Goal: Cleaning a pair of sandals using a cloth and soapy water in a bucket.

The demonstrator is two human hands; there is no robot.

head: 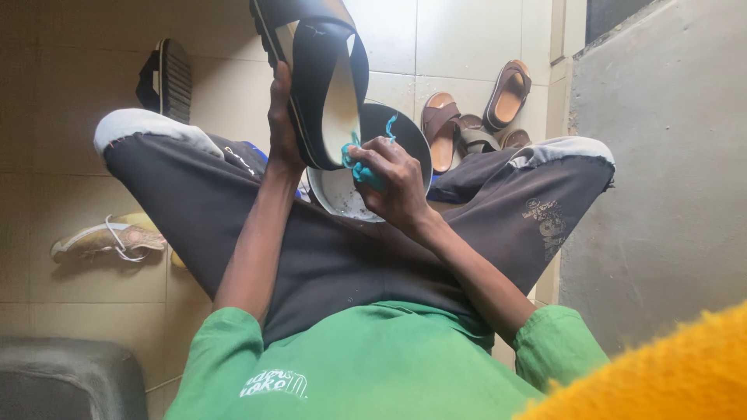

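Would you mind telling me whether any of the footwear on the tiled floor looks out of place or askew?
Yes: the black ridged-sole sandal stands on its edge, and the brown strapped sandals lie jumbled at mixed angles. The worn pale sneaker lies alone on its side.

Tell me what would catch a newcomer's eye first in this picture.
First, the black slide sandal held up at top centre by the left hand, while the right hand presses a teal cloth against its pale footbed. Just beneath sits a round basin between the knees, with brown sandals on the tiled floor behind.
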